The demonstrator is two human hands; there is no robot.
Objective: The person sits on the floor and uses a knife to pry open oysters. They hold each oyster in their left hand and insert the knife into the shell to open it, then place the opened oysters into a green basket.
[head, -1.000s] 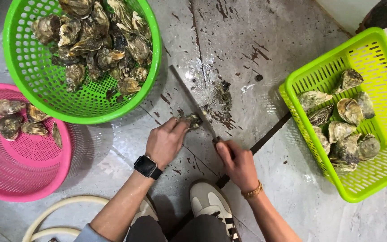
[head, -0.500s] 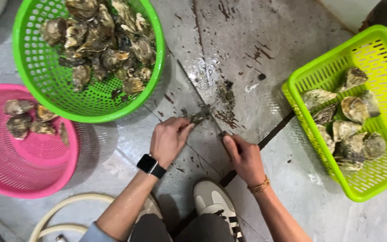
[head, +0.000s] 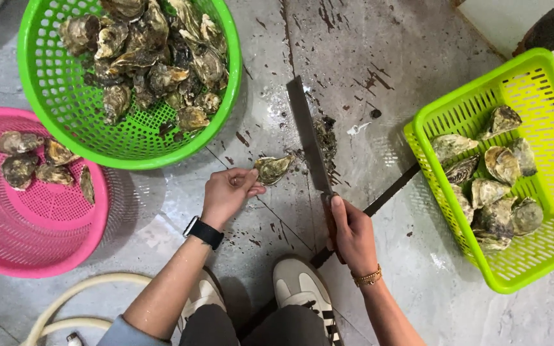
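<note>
**Oyster and cleaver on a wet tiled floor**

The grey floor is wet and flecked with dark grit and shell crumbs, worst around the spot between the two hands. The left hand is closed in a pinch, thumb and fingertips gripping the near edge of a single oyster that rests on the floor just left of the blade. The right hand is wrapped shut around the wooden handle of a long, narrow cleaver, whose blade points away from the person and lies low over the floor, close beside the oyster; whether it touches the shell cannot be told.

The oyster looks rough, ridged and muddy, so it is likely hard and fairly heavy for its size, slippery with wet silt, and sharp along its flaky rim. The thicker hinge end seems the safer place to hold, fingers kept clear of the blade side.

A round green basket at upper left is heaped with oysters, a pink basket at left holds a few, and a rectangular yellow-green basket at right holds several more. A pale hose curls by the person's white shoes.
</note>
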